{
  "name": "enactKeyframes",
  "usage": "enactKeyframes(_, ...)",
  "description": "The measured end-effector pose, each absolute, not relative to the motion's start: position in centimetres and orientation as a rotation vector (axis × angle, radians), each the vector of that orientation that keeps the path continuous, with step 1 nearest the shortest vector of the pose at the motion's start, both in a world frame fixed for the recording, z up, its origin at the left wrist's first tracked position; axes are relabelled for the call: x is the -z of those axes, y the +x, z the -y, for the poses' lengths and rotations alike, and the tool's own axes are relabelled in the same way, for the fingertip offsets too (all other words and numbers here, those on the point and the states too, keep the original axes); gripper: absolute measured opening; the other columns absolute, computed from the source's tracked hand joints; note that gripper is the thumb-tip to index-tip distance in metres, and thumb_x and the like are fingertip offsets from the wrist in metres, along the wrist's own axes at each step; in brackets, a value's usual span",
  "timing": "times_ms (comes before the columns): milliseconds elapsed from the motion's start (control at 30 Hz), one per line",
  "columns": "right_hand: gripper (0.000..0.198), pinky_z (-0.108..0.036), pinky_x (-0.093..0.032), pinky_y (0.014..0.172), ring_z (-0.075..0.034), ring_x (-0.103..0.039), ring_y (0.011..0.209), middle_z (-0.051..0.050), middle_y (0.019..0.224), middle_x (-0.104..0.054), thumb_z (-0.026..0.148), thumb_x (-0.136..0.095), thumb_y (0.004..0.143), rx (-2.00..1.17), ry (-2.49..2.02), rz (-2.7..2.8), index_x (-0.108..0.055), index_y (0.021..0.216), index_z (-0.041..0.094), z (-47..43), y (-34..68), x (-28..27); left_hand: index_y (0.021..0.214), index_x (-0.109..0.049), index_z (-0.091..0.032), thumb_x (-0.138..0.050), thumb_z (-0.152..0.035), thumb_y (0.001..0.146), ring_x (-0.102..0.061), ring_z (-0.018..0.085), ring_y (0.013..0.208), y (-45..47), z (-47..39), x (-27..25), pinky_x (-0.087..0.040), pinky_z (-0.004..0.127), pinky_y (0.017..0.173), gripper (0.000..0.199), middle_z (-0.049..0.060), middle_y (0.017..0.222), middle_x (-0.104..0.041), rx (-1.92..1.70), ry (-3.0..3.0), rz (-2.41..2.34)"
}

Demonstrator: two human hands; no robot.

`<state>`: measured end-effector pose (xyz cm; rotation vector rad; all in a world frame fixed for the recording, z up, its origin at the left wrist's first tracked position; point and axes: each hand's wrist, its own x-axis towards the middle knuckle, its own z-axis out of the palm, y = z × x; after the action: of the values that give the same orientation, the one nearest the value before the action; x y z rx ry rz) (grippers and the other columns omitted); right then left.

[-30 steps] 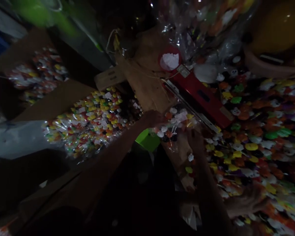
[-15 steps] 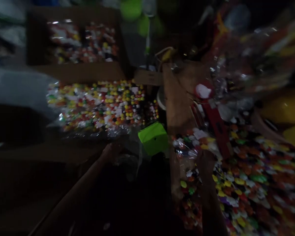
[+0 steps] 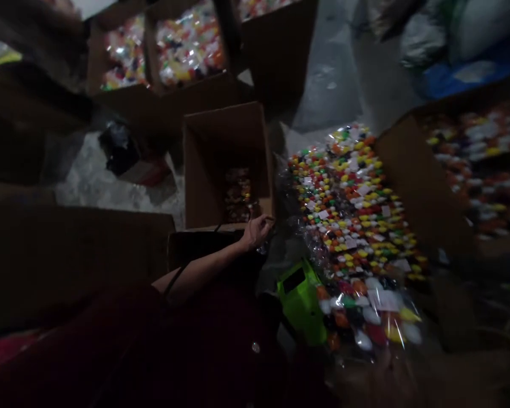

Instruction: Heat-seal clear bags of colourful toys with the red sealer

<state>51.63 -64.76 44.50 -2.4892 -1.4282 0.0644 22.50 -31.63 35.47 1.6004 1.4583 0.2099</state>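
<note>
Two hands at packing, apparently: left hand [image 3: 256, 231] clenched at box [image 3: 204, 170] rim, contents unclear; right hand [image 3: 378, 379] blurred under bead packet [image 3: 365, 309], grip indeterminable. Packet right of box, beside green case [image 3: 300, 300]. Next: leftward carry clearing rim.

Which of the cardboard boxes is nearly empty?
The open box right beyond the left hand, in the middle of the picture. Only a few packets lie at its bottom, while the boxes behind it and at the right are filled with colourful pieces.
</note>
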Motion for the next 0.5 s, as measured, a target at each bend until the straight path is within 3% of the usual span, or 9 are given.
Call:
enactKeyframes(133,0.028,-0.036,-0.05,0.065,-0.025,-0.067,0.079,-0.012,0.089,-0.069,0.028,-0.044,0.106,-0.002,-2.204,1.815,-0.06,0.085,0.021,53.2,51.7,-45.6,0.136,-0.068,-0.016,-0.049,-0.019,0.095,-0.066,0.015,0.081,17.5,31.2,-35.9,-0.053,0.027,0.085,0.046,0.006,0.096,-0.076,-0.383,1.376,-1.681)
enactKeyframes(233,0.027,-0.036,-0.054,0.071,-0.025,-0.067,0.086,-0.013,0.093,-0.068,0.023,-0.047,0.104,0.021,-2.037,1.829,-0.053,0.077,0.024,42.5,48.4,-46.3,0.162,-0.041,-0.015,-0.05,-0.021,0.096,-0.068,0.015,0.089,14.6,29.6,-36.0,-0.052,0.027,0.09,0.067,0.007,0.107,-0.077,-0.483,1.294,-1.725)
enactKeyframes(333,0.029,-0.038,-0.056,0.079,-0.025,-0.067,0.09,-0.014,0.095,-0.067,0.022,-0.047,0.103,-0.006,-1.884,1.841,-0.051,0.075,0.025,33.3,44.3,-47.3,0.17,-0.023,-0.017,-0.053,-0.022,0.095,-0.069,0.016,0.096,12.8,28.1,-35.2,-0.053,0.029,0.095,0.081,0.01,0.122,-0.076,-0.536,1.258,-1.777)
enactKeyframes(400,0.031,-0.04,-0.057,0.085,-0.025,-0.067,0.094,-0.016,0.099,-0.067,0.023,-0.045,0.103,-0.03,-1.793,1.878,-0.053,0.074,0.025,28.2,41.8,-47.4,0.17,-0.02,-0.017,-0.053,-0.02,0.095,-0.07,0.018,0.101,11.8,27.5,-33.6,-0.054,0.032,0.098,0.082,0.012,0.132,-0.073,-0.501,1.216,-1.889)
enactKeyframes(500,0.031,-0.042,-0.055,0.093,-0.027,-0.066,0.104,-0.018,0.111,-0.067,0.023,-0.042,0.103,-0.126,-1.707,2.004,-0.06,0.078,0.022,20.5,38.6,-45.1,0.166,-0.035,-0.015,-0.05,-0.016,0.096,-0.069,0.024,0.116,10.1,27.4,-30.3,-0.052,0.038,0.105,0.071,0.015,0.143,-0.067,-0.28,1.226,-2.035)
